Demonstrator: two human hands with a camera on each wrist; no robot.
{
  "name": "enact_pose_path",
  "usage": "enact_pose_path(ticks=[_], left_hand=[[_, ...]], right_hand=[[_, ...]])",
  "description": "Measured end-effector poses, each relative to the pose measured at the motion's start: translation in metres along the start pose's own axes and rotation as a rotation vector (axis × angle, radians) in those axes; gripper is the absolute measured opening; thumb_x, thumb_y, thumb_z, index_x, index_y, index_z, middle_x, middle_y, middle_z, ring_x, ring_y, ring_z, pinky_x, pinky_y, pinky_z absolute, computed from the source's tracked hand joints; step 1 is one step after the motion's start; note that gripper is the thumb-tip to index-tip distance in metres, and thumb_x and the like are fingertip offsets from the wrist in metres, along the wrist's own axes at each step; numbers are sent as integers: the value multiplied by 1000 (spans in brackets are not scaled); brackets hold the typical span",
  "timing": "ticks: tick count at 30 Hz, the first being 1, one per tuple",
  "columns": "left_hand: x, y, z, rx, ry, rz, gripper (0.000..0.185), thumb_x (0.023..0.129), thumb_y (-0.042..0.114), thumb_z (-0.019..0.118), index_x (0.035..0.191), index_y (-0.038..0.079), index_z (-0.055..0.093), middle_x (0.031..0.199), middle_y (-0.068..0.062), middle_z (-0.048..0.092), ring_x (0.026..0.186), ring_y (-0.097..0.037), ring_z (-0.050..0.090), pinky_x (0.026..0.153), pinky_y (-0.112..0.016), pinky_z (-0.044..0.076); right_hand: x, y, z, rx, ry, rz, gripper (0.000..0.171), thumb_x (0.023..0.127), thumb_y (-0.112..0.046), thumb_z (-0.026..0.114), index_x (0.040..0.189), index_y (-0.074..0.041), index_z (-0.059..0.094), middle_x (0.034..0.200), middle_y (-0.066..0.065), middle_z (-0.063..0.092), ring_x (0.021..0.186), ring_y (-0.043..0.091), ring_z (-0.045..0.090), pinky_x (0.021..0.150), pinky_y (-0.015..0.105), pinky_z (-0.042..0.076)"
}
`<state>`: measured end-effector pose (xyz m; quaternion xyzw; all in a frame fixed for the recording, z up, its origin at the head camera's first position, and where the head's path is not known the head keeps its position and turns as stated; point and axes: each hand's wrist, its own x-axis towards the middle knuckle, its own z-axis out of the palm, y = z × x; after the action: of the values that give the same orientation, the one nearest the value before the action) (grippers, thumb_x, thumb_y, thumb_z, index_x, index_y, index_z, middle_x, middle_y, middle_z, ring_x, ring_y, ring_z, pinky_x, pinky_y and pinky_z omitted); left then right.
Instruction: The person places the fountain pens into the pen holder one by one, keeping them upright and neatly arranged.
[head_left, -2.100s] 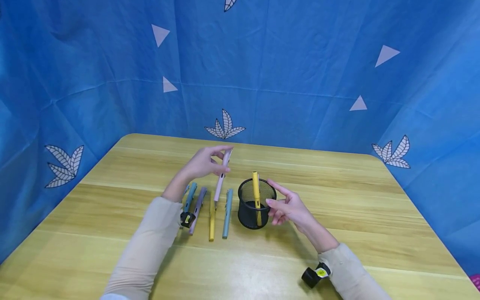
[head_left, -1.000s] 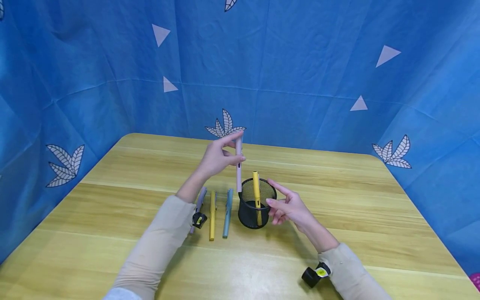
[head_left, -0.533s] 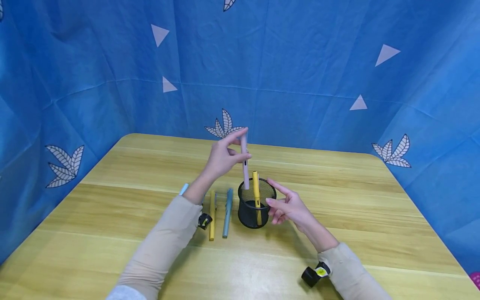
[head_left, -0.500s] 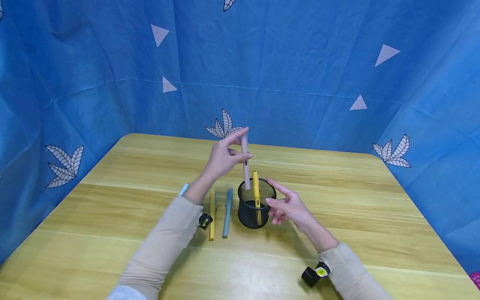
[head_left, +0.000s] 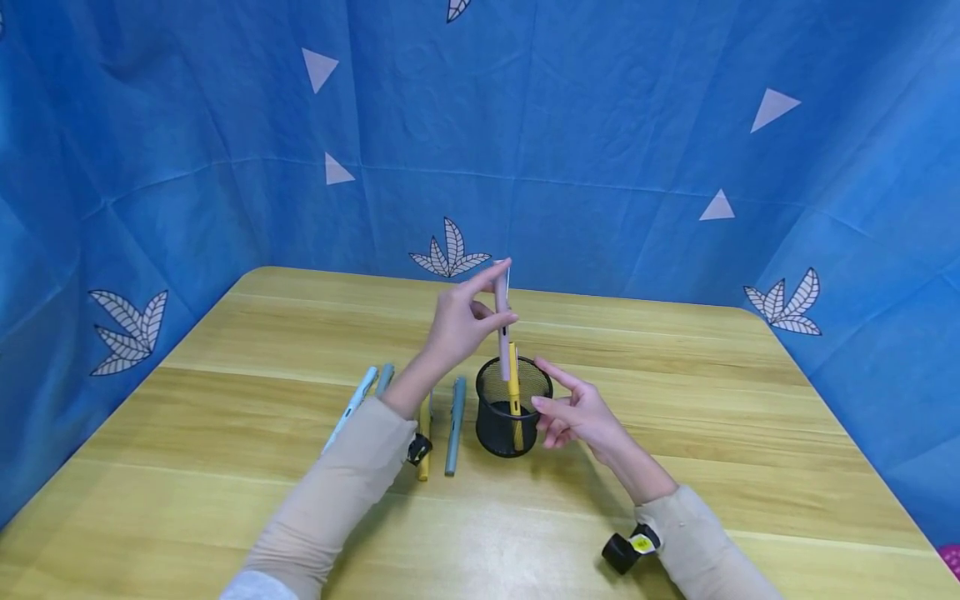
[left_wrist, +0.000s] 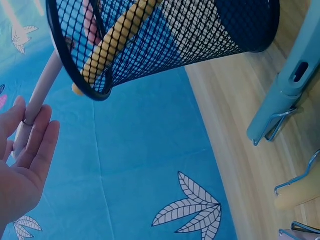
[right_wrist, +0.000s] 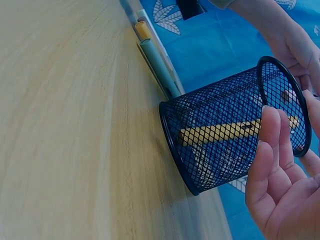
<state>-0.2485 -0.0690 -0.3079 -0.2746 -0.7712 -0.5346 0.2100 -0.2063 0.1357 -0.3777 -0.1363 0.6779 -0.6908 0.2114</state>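
**Pink pen poised over the mesh cup's rim**

The black mesh cup (head_left: pixel 513 407) stands near the middle of the worktop (head_left: pixel 750 433), with wide bare wood behind it and to its right, far from any worktop edge. A yellow pen (head_left: pixel 513 385) leans inside the cup, its top poking above the rim. The left hand (head_left: pixel 465 321) pinches a pink pen (head_left: pixel 502 321) between thumb and fingertips, holding it nearly upright directly above the cup, its lower end level with the rim beside the yellow pen (whether it has crossed inside cannot be told). The right hand (head_left: pixel 577 412) sits just right of the cup with fingers loosely spread, holding nothing, fingertips close to the rim. Left of the cup lie a grey-blue pen (head_left: pixel 454 425), another yellow pen (head_left: pixel 424 454) partly under the left sleeve, and further left a white pen (head_left: pixel 348 408) and a second grey-blue pen (head_left: pixel 384 379)

Two seconds ago the pink pen was tilted over the row of pens left of the cup; it has since travelled right to above the cup, while the right hand has not moved
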Motion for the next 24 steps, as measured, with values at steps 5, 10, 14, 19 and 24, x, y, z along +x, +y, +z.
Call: enact_pose_path(ticks=[5,10,14,19,24], left_hand=[[-2,-2,5,8,14,60,63,74,2,71,131,7,45,95,-12,60,54,-12,60,54,-22,50],[-3,-3,8,23,24,97,62,73,1,71,130,5,46,95,-11,60,54,-10,59,54,-21,50],[-5,-3,11,14,37,115,62,73,1,71,129,3,46,97,-13,60,56,-13,60,54,-20,50],[-7,-4,14,19,50,133,61,73,1,71,129,3,47,105,-15,59,57,-15,61,55,-20,50],[-11,-5,17,60,44,150,61,71,-1,72,127,2,48,100,-15,61,56,-15,61,55,-19,49]], right_hand=[[1,0,0,-5,2,4,66,87,-15,59,143,-16,23,62,9,61,45,14,58,44,25,48],[1,0,0,-16,8,5,66,87,-15,59,143,-17,23,62,9,61,45,14,57,44,26,48],[1,0,0,-19,13,6,66,87,-17,59,143,-17,23,63,10,61,45,14,57,44,26,48],[2,1,0,-21,17,13,67,86,-18,60,143,-18,24,62,8,61,45,14,58,44,26,48],[2,1,0,-17,18,21,66,86,-19,60,142,-20,25,62,6,61,45,14,57,45,25,48]])
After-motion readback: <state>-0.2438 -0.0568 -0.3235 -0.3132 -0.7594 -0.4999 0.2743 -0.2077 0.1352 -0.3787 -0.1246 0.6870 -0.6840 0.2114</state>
